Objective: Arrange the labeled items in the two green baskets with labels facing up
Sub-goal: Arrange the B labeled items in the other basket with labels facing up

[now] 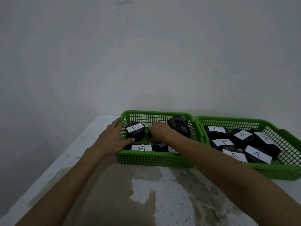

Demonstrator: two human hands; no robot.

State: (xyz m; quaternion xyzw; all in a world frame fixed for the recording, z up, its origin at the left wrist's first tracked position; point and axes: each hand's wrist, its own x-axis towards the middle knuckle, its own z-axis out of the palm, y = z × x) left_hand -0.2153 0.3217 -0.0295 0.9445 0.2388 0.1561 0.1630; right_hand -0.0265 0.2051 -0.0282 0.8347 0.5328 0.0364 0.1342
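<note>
Two green baskets stand side by side at the table's far edge. The left basket holds black wrapped items with white B labels: one upright at the back left, another B label at the front. A dark item without a visible label lies at the back right. My left hand grips the left basket's left wall. My right hand reaches inside the basket, fingers closed on a black item mostly hidden beneath it. The right basket holds several black items with A labels facing up.
The table top is white with worn brown patches. Its left edge runs diagonally from the near left to the far wall. A plain grey-white wall rises right behind the baskets.
</note>
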